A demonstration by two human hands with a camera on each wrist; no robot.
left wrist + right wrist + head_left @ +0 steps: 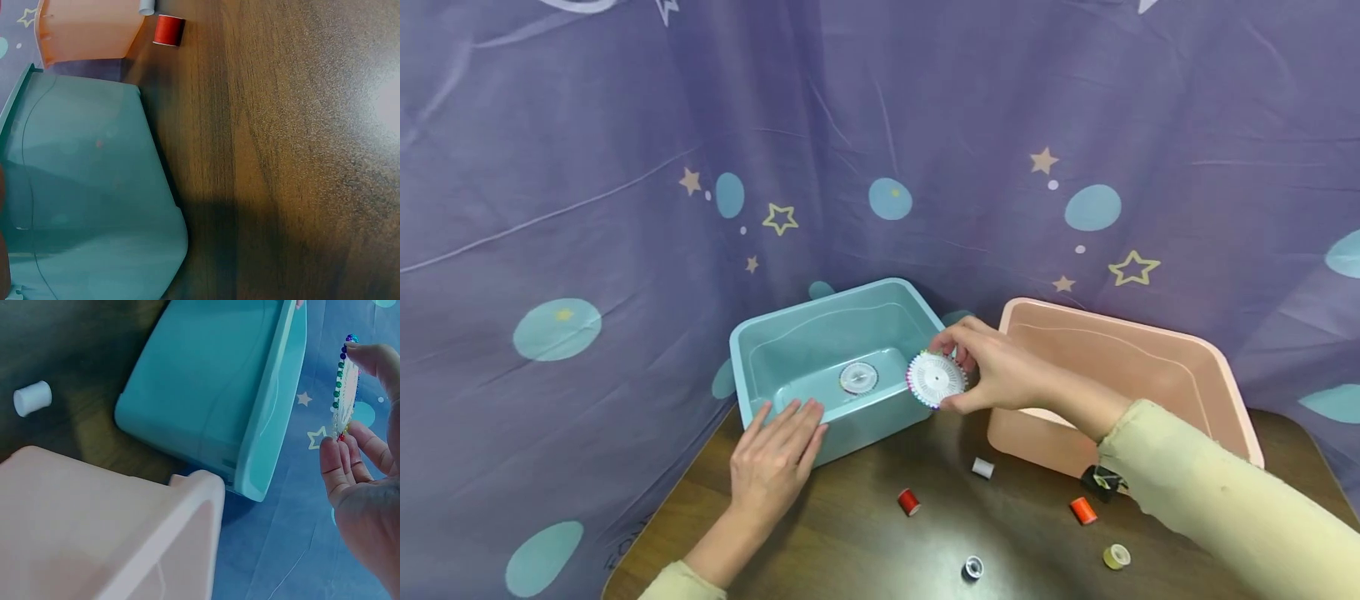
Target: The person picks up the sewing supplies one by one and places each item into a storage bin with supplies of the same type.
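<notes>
Pin wheel (936,380) pinched in your right hand (996,367)
Left hand (775,458) rests fingers-out on the teal bin (868,433); curtain lettering (622,546) unreadable tbh, red spool (909,502) out front.

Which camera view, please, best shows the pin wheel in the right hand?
The head view, because the pin wheel shows its round, flat face. The right wrist view shows it nearly edge-on; the left wrist view misses it.

Your desk (850,537) carries the blue bin (872,433) under your left grip (775,458), the pink bin (1120,358) right of your right grip (992,367), and spools (909,502) nearer you.
</notes>
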